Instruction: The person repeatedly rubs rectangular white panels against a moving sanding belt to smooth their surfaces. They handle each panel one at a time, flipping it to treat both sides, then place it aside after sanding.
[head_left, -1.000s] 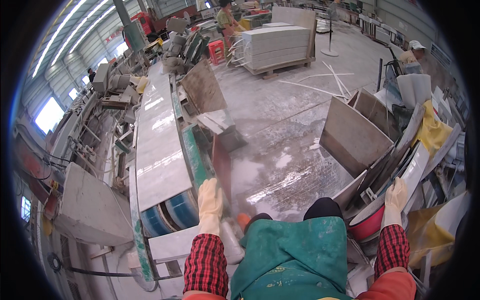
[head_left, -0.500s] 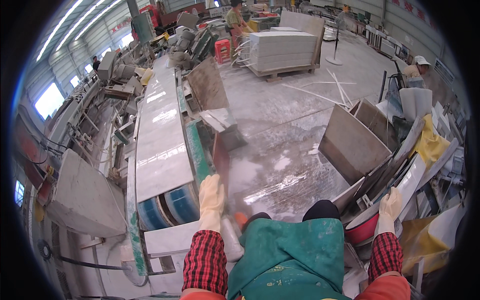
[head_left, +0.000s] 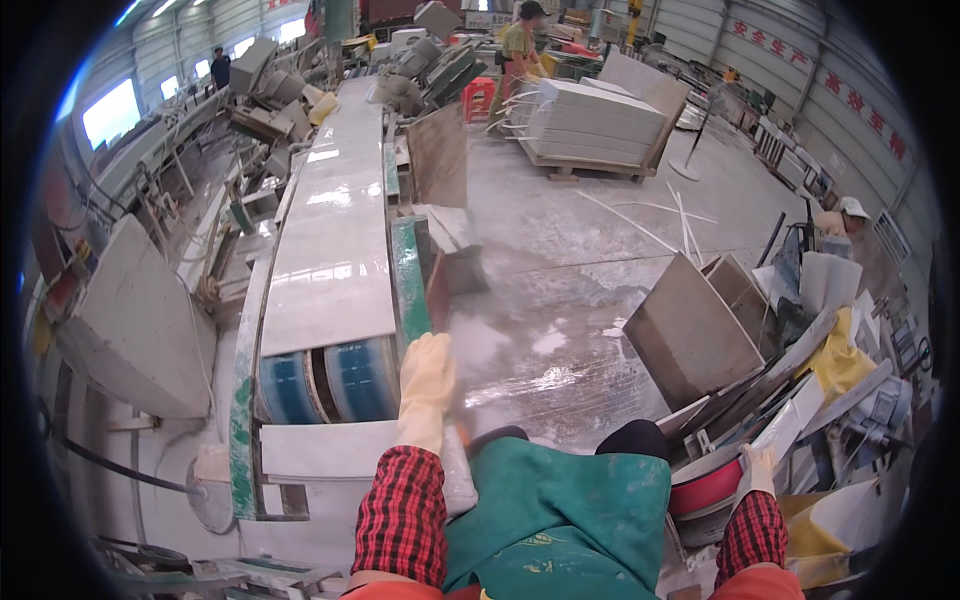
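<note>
My left hand (head_left: 427, 388), in a cream rubber glove, is closed over the near end of the green side rail (head_left: 409, 275) of a roller conveyor. Beside it, a pale wet stone slab (head_left: 335, 285) lies along the belt, its near edge above two blue rollers (head_left: 362, 382). Low on the right, my right hand (head_left: 759, 468), gloved alike, has its fingers curled at the edge of a round, red-sided thing (head_left: 708, 492), next to a white strip (head_left: 790, 420). What its fingers hold is hidden. A green apron (head_left: 560, 500) covers my front.
Brown boards (head_left: 690, 335) lean to the right amid scraps and yellow cloth (head_left: 843, 355). A pallet of white slabs (head_left: 595, 120) stands far off, with a person (head_left: 520, 50) beside it. Thin strips (head_left: 685, 225) lie on the wet floor. A pale block (head_left: 145, 320) stands left.
The view has tilted up and shifted, showing more of the far hall. My left hand stays at the rail end; my right hand has moved slightly lower beside the red-sided thing.
</note>
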